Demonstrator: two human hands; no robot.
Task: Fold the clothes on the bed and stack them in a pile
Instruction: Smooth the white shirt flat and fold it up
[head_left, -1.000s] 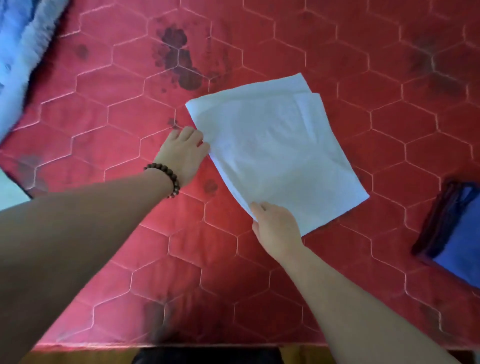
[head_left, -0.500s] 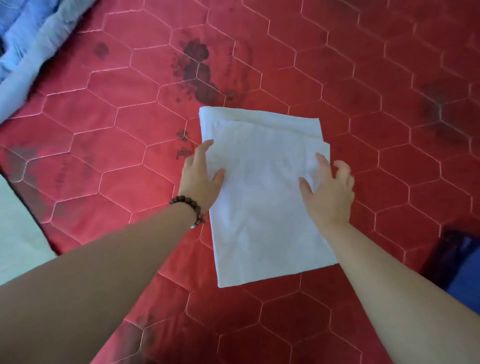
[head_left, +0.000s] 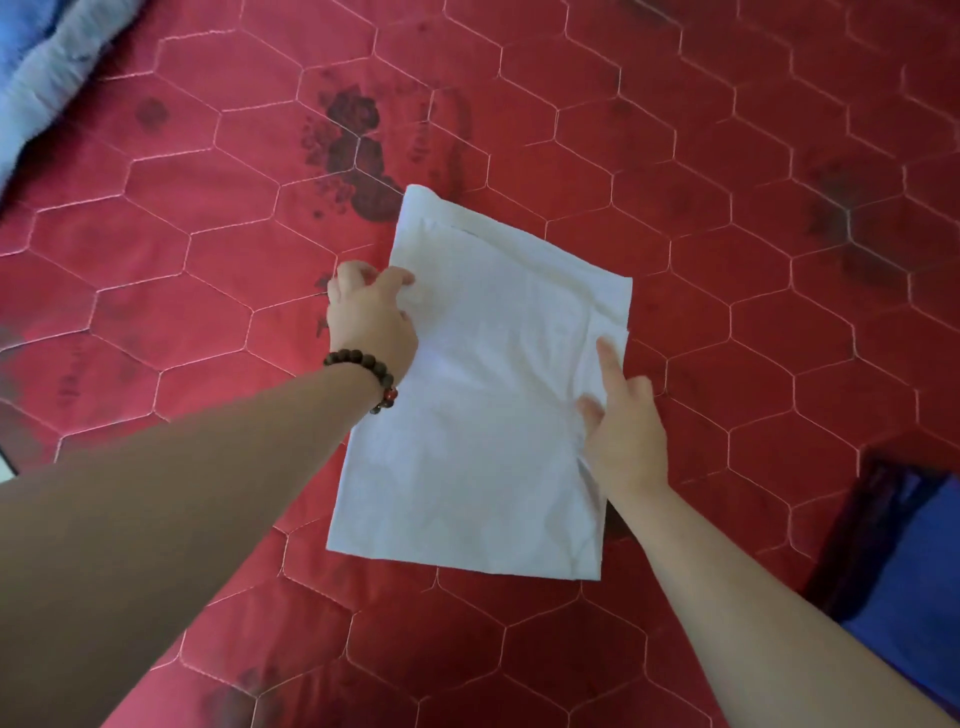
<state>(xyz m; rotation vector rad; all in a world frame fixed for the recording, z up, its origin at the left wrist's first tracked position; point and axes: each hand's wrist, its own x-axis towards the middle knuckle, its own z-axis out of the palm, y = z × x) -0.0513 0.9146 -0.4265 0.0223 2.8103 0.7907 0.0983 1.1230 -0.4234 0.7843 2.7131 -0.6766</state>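
A white folded cloth (head_left: 493, 405) lies flat as a long rectangle on the red quilted bed (head_left: 753, 322). My left hand (head_left: 371, 317), with a bead bracelet at the wrist, curls its fingers round the cloth's left edge near the far end. My right hand (head_left: 623, 426) is at the cloth's right edge, thumb on top of the fabric and index finger stretched along it, the other fingers curled at the edge. Small wrinkles run from under this hand.
A blue folded garment over a dark one (head_left: 904, 551) lies at the right edge of the bed. A blue-grey blanket (head_left: 47, 67) bunches in the far left corner. The bed's near edge is below the view.
The cloth now lies narrower and tilted, its far end swung to the left. Both hands went from flat on top of it to curled at its left and right edges.
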